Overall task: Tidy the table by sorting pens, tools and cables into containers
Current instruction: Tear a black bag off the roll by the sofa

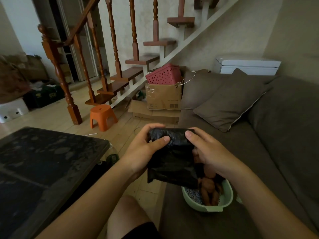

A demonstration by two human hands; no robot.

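Both of my hands hold a black plastic bag (172, 157) in front of me, above the sofa seat. My left hand (146, 149) grips its upper left part, thumb pressed on the front. My right hand (205, 152) grips the upper right part, thumb on top and fingers curled behind. Below the bag, a pale green plastic basin (226, 199) sits on the sofa; it holds brownish-orange lumpy items (209, 188) that I cannot identify, partly hidden by the bag. The dark table (43, 161) stands at the left.
A brown sofa (276, 152) with a cushion (229, 100) fills the right side. An orange stool (102, 116), cardboard boxes (164, 97) with a pink basket (164, 75) on top and a wooden staircase (120, 80) lie ahead. A white pen-like stick (91, 134) lies on the floor.
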